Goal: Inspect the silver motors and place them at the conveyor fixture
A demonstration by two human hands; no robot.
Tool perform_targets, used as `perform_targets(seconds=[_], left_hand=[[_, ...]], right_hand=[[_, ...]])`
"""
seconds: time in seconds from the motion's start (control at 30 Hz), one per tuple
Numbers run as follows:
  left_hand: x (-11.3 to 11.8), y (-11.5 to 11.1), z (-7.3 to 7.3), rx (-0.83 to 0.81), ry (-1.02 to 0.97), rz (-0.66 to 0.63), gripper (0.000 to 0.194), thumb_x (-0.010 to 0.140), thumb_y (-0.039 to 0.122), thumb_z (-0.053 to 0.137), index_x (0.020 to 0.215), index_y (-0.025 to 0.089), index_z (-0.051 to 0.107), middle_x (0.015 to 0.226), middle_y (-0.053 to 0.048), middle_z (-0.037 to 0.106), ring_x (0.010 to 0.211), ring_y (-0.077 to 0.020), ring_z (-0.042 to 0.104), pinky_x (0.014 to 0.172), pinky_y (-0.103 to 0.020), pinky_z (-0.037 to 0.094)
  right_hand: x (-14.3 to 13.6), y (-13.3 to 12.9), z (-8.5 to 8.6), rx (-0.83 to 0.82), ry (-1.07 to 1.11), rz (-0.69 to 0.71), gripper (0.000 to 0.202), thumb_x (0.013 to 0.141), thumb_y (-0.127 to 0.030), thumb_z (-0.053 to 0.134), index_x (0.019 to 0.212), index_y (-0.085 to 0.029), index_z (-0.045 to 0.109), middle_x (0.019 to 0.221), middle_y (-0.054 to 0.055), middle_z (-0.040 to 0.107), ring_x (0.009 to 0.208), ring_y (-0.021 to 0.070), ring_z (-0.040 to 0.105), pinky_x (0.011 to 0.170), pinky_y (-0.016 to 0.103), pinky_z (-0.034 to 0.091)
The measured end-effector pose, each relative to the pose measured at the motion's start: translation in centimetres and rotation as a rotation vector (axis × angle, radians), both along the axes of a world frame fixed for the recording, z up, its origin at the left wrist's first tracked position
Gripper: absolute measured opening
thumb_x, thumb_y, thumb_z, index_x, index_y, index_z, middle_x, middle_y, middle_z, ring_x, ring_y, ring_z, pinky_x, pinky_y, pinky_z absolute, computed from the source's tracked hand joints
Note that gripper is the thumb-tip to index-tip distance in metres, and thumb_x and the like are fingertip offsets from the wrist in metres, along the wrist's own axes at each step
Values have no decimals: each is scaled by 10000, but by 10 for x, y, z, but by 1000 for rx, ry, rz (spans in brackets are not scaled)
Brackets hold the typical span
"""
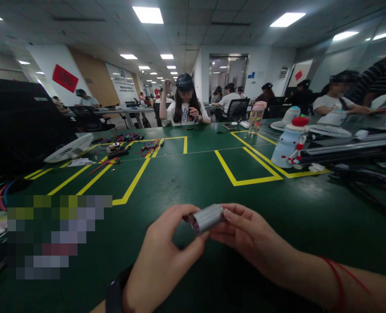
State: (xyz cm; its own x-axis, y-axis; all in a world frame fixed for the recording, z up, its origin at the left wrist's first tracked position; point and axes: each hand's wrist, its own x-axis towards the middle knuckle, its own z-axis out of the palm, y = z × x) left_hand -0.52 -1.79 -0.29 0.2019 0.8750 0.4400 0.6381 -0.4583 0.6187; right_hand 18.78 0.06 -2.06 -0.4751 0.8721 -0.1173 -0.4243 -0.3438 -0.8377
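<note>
Above the near edge of the green table I hold a short silver-grey metal housing (207,218), tilted with its right end higher. A little dark red shows inside its left end; what that is I cannot make out. My left hand (166,248) curves around the left end, its thumb underneath and its fingers at the far side. At the right end, my right hand (248,232) pinches the housing between thumb and fingers. The palm-side fingers of both hands are partly hidden.
Yellow tape marks the green table (179,182). Wire bundles (150,148) and a white fan (70,148) lie to the left. A blue bottle (285,145), a pink-lidded bottle (256,118), metal rails (358,145) and black cables stand right. A person (184,104) sits opposite.
</note>
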Motion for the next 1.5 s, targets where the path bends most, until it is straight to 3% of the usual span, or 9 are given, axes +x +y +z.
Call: perform_targets(seconds=[0.1, 0.23, 0.4, 0.67, 0.77, 0.87, 1.0, 1.13, 1.5], left_hand=[[-1, 4, 1, -76, 10, 13, 214, 784, 241, 645, 997, 242, 616, 971, -23, 675, 876, -207, 607, 762, -333, 489], [4, 5, -1, -169, 47, -111, 144, 813, 283, 634, 952, 246, 639, 1049, -30, 655, 968, -221, 582, 848, -349, 467], [5, 8, -8, -182, 114, -139, 183, 847, 337, 608, 1015, 273, 644, 1096, -32, 636, 1004, -237, 553, 869, -377, 450], [2, 18, -19, -206, 258, -135, 250, 807, 371, 656, 1052, 330, 672, 1142, -32, 601, 1038, -278, 516, 880, -461, 421], [0, 17, -13, -214, 124, -154, 378, 790, 353, 676, 1163, 345, 620, 1181, -32, 586, 1080, -266, 516, 926, -454, 423], [2, 17, -3, -177, -7, -123, 264, 857, 333, 595, 1113, 313, 658, 1163, -40, 595, 1086, -239, 533, 945, -432, 430], [7, 19, 7, -179, -51, -96, 144, 861, 311, 596, 863, 256, 729, 999, -31, 628, 956, -204, 585, 864, -377, 468], [0, 22, 11, -151, -122, -36, 146, 856, 331, 602, 882, 260, 728, 924, -14, 621, 883, -182, 595, 810, -334, 468], [-2, 26, -28, -210, 241, -46, 156, 805, 370, 662, 932, 376, 752, 984, -13, 661, 927, -250, 556, 810, -412, 442]], right_hand=[[5, 2, 11, 384, -307, -131, 308, 820, -304, 627, 1119, -233, 621, 1103, 43, 625, 965, 136, 627, 924, 349, 492], [8, 4, 21, 887, -662, -163, 293, 884, -242, 525, 1152, -281, 636, 1141, 25, 586, 1051, 114, 565, 937, 290, 472], [8, 10, 19, 1093, -752, -133, 323, 899, -200, 479, 1192, -262, 599, 1154, 36, 575, 1059, 106, 547, 942, 283, 464], [9, 17, -6, 1015, -801, -69, 291, 845, -231, 564, 1136, -230, 577, 1107, 39, 596, 1001, 118, 565, 888, 300, 477], [8, 17, -14, 882, -789, -80, 479, 798, -254, 630, 1247, -233, 466, 1129, 45, 591, 983, 121, 574, 875, 311, 478], [6, 17, -18, 792, -779, -76, 616, 744, -278, 691, 1281, -224, 395, 1132, 52, 593, 987, 131, 575, 884, 327, 470], [4, 19, -19, 783, -821, -73, 589, 714, -302, 715, 1228, -211, 442, 1117, 55, 593, 938, 130, 573, 853, 324, 472], [7, 22, -17, 853, -868, -83, 536, 734, -291, 681, 1227, -214, 484, 1101, 56, 596, 905, 129, 566, 811, 309, 476], [11, 21, -18, 934, -893, -105, 435, 731, -252, 664, 1153, -211, 567, 1067, 51, 605, 907, 133, 565, 820, 296, 470]])
